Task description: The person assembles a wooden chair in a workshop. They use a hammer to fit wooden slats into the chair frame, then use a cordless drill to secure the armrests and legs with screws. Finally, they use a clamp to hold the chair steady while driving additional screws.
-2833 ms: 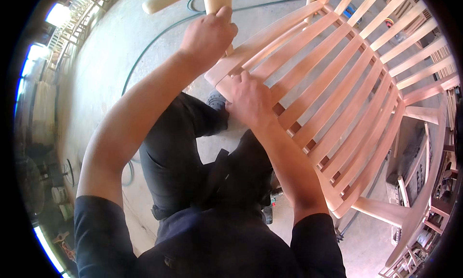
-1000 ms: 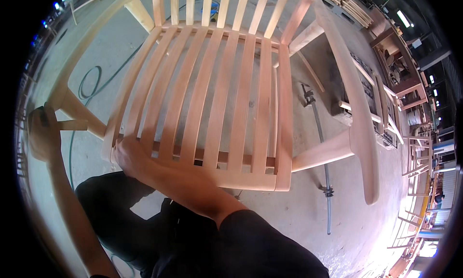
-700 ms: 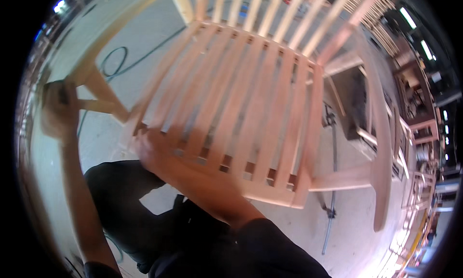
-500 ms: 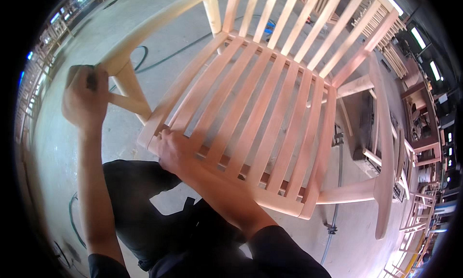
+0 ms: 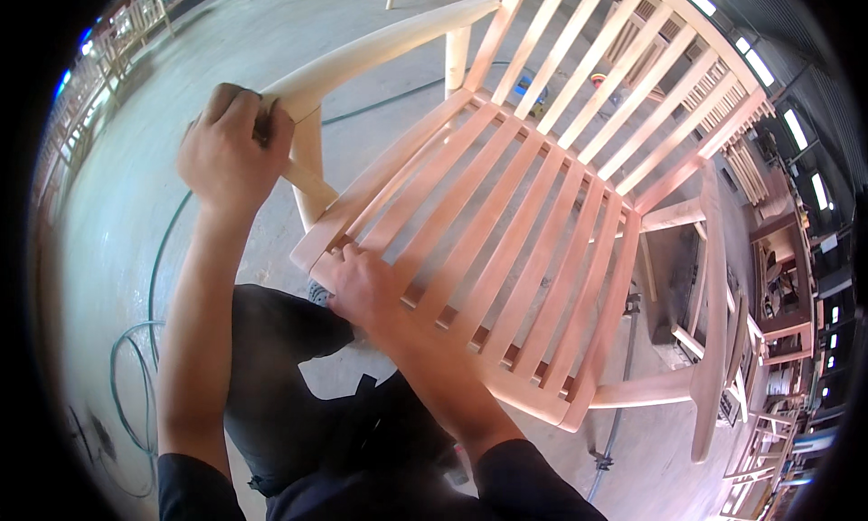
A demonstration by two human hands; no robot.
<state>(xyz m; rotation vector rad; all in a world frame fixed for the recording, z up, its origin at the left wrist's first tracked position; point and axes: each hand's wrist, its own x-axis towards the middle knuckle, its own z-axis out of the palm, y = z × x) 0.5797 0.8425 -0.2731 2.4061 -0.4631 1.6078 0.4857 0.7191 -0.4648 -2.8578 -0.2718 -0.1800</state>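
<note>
Grey concrete floor (image 5: 127, 241) spreads all around you, greenish on your left, glaring toward the lower right! A green hose (image 5: 112, 369) lies in loops on it to your left. Far up that side you've got rows of wooden chair frames (image 5: 131, 28), with small bright lights (image 5: 88, 47) glinting at the rim. Over to your right, long white strips (image 5: 759, 64) blaze beneath the dark roof (image 5: 768, 28), then come stacked wooden slats (image 5: 743, 168), a brown wooden stand (image 5: 785, 325) and, lower still, pale frames (image 5: 773, 420) crowding your edge of view.
</note>
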